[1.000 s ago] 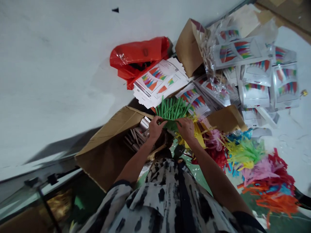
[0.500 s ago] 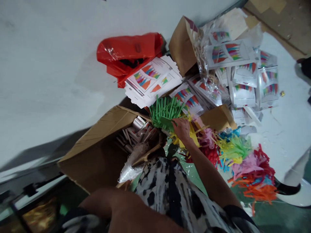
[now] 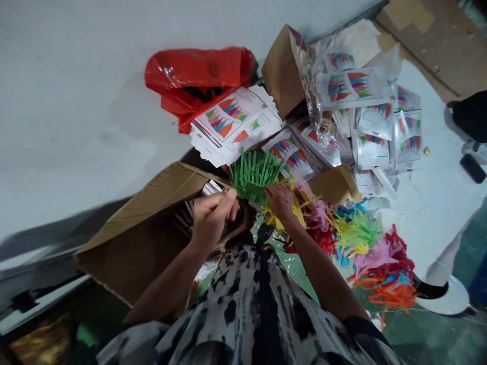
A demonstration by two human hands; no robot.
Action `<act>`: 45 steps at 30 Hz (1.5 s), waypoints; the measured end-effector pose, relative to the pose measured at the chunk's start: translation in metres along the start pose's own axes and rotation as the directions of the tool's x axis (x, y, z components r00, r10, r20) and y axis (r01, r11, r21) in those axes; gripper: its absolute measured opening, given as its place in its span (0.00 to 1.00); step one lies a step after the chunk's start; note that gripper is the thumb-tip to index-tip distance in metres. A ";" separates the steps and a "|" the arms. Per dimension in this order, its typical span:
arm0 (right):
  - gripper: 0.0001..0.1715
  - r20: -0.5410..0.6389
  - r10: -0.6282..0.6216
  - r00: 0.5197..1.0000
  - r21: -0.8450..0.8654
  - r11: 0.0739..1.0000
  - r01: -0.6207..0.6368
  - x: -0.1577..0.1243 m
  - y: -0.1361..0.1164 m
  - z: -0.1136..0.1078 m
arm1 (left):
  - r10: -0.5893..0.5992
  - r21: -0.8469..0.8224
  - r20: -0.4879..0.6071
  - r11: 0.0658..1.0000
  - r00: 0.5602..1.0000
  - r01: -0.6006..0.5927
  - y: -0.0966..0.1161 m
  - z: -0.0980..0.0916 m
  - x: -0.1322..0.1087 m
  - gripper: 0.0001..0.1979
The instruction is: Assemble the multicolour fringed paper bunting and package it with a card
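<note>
Green paper fringe (image 3: pixel 254 172) lies fanned out, its near edge pinched in the right hand (image 3: pixel 280 200). Both forearms (image 3: pixel 323 261) reach forward, converging toward it. Left of the fringe, above the cardboard box (image 3: pixel 152 213), the left hand (image 3: pixel 213 214) is curled, contents impossible to tell. Beyond the fringe, printed cards (image 3: pixel 236 119) bear lettering too small to read.
</note>
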State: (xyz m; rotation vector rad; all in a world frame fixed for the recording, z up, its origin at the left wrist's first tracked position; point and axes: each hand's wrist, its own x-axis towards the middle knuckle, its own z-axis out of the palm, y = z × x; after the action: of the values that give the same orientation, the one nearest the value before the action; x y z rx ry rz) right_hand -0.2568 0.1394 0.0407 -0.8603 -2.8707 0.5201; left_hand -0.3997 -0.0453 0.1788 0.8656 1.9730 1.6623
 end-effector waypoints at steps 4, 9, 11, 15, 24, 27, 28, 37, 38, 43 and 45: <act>0.10 0.010 -0.009 1.000 -0.011 1.000 0.009 0.000 -0.003 -0.003 | -0.023 0.266 -0.004 0.964 1.000 0.024 -0.091 0.019 0.029 0.09; 0.10 0.019 -0.006 1.000 -0.009 1.000 0.006 -0.001 -0.007 -0.003 | -0.072 0.376 0.055 0.925 0.996 0.046 -0.133 0.038 0.029 0.07; 0.10 0.024 0.003 1.000 -0.015 1.000 -0.002 -0.001 -0.008 -0.003 | -0.055 0.412 0.035 0.911 0.998 0.036 -0.133 0.045 0.028 0.07; 0.11 0.020 -0.015 1.000 0.001 1.000 0.015 0.000 -0.008 -0.004 | -0.047 0.419 0.015 0.907 0.999 0.036 -0.134 0.051 0.032 0.10; 0.12 0.072 -0.062 0.995 0.034 0.998 0.060 0.009 -0.009 -0.009 | 0.053 0.397 0.227 0.907 0.972 -0.142 -0.143 0.049 0.039 0.07; 0.11 0.068 -0.073 0.995 0.054 0.996 0.070 0.010 -0.006 -0.009 | 0.108 0.468 0.275 0.853 0.956 -0.231 -0.144 0.048 0.041 0.07; 0.11 0.066 -0.079 0.995 0.059 0.995 0.075 0.010 -0.005 -0.009 | 0.114 0.486 0.287 0.838 0.951 -0.247 -0.143 0.047 0.043 0.08; 0.13 0.027 -0.102 0.994 0.153 0.983 0.096 0.014 -0.008 -0.007 | 0.138 0.475 0.322 0.832 0.937 -0.286 -0.133 0.045 0.061 0.12; 0.13 0.012 -0.085 0.996 0.172 0.982 0.081 0.016 -0.009 -0.007 | 0.142 0.460 0.311 0.843 0.940 -0.279 -0.132 0.045 0.063 0.12; 0.13 -0.031 -0.018 0.999 0.244 0.969 0.025 0.029 -0.013 -0.012 | 0.080 0.279 0.181 0.952 0.980 -0.129 -0.125 0.049 0.071 0.11; 0.12 -0.062 -0.012 0.998 0.267 0.963 0.028 0.033 -0.014 -0.015 | 0.000 0.176 0.061 0.984 0.998 -0.011 -0.125 0.050 0.069 0.12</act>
State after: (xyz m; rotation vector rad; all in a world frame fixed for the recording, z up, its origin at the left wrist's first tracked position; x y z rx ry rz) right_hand -0.2885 0.1509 0.0600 -0.7864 -2.6677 0.8411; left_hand -0.4401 0.0263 0.0516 0.9736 2.1010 1.4625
